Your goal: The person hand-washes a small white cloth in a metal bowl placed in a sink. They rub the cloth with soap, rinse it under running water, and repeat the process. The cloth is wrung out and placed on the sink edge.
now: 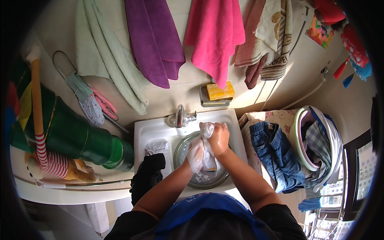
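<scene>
Both hands are over a round basin (pixel 183 179) of cloudy, sudsy water set in a white sink (pixel 238 120). My left hand (pixel 196 151), largely covered in foam, grips a wet white cloth (pixel 209 159). Above and to its right, my right hand (pixel 219 138) is closed on the same cloth, its upper end foamy at the fist. The cloth's lower part hangs over the basin. A chrome faucet (pixel 180 116) stands at the sink's back edge. A crumpled white cloth (pixel 157 147) and a black garment (pixel 150 174) lie on the sink's left side.
An orange soap bar (pixel 220 90) rests on a wall soap dish (pixel 207 100). Towels, including a purple one (pixel 156 45) and a pink one (pixel 216 39), hang above. Blue jeans (pixel 271 153) and a laundry basket (pixel 336 144) are at right. A green rolled object (pixel 78 129) leans left.
</scene>
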Demonstrator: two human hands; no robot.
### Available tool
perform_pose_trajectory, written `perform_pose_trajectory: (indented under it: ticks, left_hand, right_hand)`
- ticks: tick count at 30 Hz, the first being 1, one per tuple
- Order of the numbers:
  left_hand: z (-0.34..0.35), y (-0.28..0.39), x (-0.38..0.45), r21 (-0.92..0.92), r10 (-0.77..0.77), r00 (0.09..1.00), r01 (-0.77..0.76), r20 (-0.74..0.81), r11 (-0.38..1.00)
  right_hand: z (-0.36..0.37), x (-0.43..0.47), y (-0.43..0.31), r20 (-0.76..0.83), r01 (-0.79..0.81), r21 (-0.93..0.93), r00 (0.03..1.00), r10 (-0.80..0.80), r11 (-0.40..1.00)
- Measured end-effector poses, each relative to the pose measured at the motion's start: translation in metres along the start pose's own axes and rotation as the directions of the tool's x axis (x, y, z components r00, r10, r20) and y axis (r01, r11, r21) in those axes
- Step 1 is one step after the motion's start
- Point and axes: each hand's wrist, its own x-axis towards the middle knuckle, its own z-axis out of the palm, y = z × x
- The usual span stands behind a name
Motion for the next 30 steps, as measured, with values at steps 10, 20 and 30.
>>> perform_pose_trajectory:
  ticks: [10,20,30]
  left_hand:
    - [-0.014,-0.002,-0.001,0.256,0.039,0.998,-0.027,-0.043,0.966]
    - [-0.026,0.005,0.012,0.085,-0.013,0.992,0.002,0.128,0.996]
    - [-0.054,0.006,0.024,-0.208,-0.114,0.958,0.172,0.263,0.963]
  right_hand:
    - [0.003,-0.004,0.0,-0.031,0.099,0.041,0.995,-0.098,0.994]
    - [0.014,-0.018,-0.003,-0.096,0.098,0.113,0.991,-0.088,0.989]
    - [0.013,-0.039,-0.027,-0.107,0.123,0.297,0.99,-0.095,0.947]
